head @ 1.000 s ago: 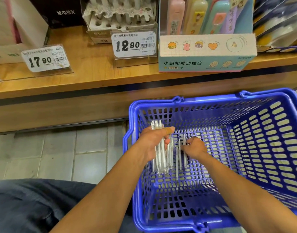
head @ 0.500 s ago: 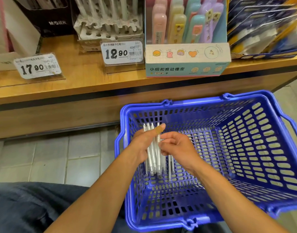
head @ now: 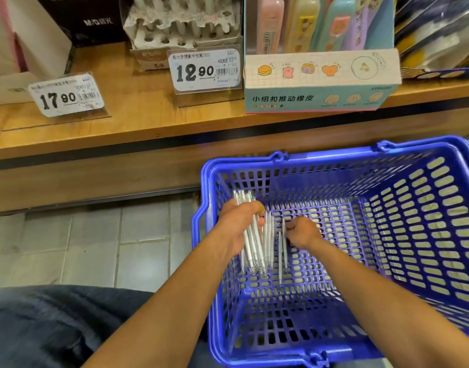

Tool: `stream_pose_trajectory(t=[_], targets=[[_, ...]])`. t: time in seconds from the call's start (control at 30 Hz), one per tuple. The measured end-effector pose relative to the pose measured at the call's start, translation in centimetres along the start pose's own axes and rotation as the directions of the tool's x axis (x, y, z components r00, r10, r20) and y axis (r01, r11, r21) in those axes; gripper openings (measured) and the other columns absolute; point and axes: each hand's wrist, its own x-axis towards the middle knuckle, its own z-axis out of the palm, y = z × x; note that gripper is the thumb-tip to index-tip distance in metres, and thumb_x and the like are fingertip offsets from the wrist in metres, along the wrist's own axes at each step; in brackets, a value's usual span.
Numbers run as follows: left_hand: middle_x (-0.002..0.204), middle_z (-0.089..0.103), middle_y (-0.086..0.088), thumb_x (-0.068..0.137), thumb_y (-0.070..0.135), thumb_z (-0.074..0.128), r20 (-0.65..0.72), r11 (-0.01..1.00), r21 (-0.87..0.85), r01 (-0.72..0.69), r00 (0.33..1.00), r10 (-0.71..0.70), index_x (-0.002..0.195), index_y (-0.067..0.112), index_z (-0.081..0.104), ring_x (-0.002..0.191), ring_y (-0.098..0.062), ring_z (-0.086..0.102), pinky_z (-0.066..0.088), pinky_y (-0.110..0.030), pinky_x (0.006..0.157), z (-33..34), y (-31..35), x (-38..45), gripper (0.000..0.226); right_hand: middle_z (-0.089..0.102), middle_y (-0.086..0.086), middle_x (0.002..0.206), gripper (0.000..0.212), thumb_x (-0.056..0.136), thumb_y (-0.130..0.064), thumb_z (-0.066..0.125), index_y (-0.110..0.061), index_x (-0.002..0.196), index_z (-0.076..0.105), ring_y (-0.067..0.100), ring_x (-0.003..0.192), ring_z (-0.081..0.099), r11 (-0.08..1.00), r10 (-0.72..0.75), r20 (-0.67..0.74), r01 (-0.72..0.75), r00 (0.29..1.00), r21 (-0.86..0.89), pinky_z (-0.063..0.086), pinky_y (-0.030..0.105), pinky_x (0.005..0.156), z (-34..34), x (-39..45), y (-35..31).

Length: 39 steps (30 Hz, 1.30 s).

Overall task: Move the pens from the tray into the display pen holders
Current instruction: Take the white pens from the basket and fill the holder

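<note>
Basket [head: 427, 235] sits on the floor before the shelf [head: 137, 120]; pen holder [head: 182, 30] stands left of the eraser box [head: 321, 83]

Wooden shelf [head: 137, 120] up top is pretty stocked. Two price tags sit on it, one reading 17.90 [head: 67, 95] on the left and one reading 12.90 [head: 205, 70] more toward the middle. Right of those there's a pastel display box [head: 318, 83] with little food doodles and Chinese text on the front, and long pastel cases standing up in it. Far left has a white carton [head: 28, 35] with a black box [head: 95, 19] just beside it. Grey tiled floor [head: 82, 243] below, and dark trousers [head: 55, 328] in the bottom left corner.
</note>
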Motion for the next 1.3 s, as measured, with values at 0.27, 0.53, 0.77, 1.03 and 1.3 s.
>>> stream_pose_trajectory(t=[0.27, 0.53, 0.77, 1.03, 1.3], targets=[[0.134, 0.056, -0.015, 0.085, 0.004, 0.067, 0.0, 1.0, -0.014, -0.01, 1.0, 0.01, 0.143, 0.005, 0.039, 0.062, -0.014, 0.06, 0.055, -0.038, 0.08, 0.0, -0.3, 0.6, 0.065, 0.064, 0.017, 0.102, 0.034, 0.087, -0.012, 0.064, -0.002, 0.116, 0.05, 0.033, 0.089, 0.064, 0.984, 0.108, -0.165, -0.129, 0.98, -0.121, 0.047, 0.032, 0.06, 3.2, 1.6, -0.1], [0.121, 0.064, -0.017, 0.082, 0.006, 0.072, 0.02, 1.0, 0.013, -0.02, 1.0, 0.019, 0.129, 0.003, 0.052, 0.063, -0.014, 0.065, 0.057, -0.038, 0.08, -0.3, -0.5, 0.7, 0.051, 0.051, 0.009, 0.062, 0.027, 0.091, -0.01, 0.062, -0.01, 0.067, 0.048, 0.025, 0.06, 0.051, 0.98, 0.15, -0.067, -0.139, 0.986, 0.141, 0.055, 0.038, 0.062, 0.3, 0.4, 1.9], [0.094, 0.068, -0.014, 0.085, 0.007, 0.072, 0.034, 1.0, -0.005, -0.029, 0.999, 0.029, 0.146, -0.001, 0.039, 0.063, -0.016, 0.062, 0.056, -0.035, 0.068, -0.2, -0.5, 0.7, 0.069, 0.067, 0.011, 0.106, 0.023, 0.093, -0.008, 0.062, -0.005, 0.116, 0.062, 0.025, 0.094, 0.064, 0.738, -0.009, 0.037, -0.018, 0.999, 0.675, 0.054, 0.036, 0.084, -3.8, -4.5, -0.5], [0.098, 0.071, -0.014, 0.081, 0.033, 0.08, 0.049, 0.997, -0.078, -0.01, 0.999, 0.013, 0.136, 0.002, 0.051, 0.071, -0.024, 0.072, 0.06, -0.036, 0.06, 0.3, 0.0, -0.8, 0.07, 0.075, 0.003, 0.089, 0.023, 0.09, -0.016, 0.067, -0.014, 0.113, 0.063, 0.014, 0.083, 0.071, 0.567, -0.273, -0.062, 0.213, 0.96, 0.796, 0.055, 0.023, 0.071, -3.7, -12.5, -5.7], [0.155, 0.034, -0.009, 0.068, 0.036, 0.088, 0.03, 0.997, -0.013, -0.071, 0.997, 0.071, 0.156, 0.016, 0.014, 0.139, -0.025, 0.036, 0.033, -0.034, 0.103, 1.0, -0.5, -0.7, 0.117, 0.066, 0.0, 0.077, 0.013, 0.084, -0.02, 0.075, -0.014, 0.092, 0.068, 0.004, 0.066, 0.062, 0.58, -0.234, -0.221, 0.318, 0.947, 0.75, 0.051, 0.015, 0.063, -1.8, -13.5, -6.9]])
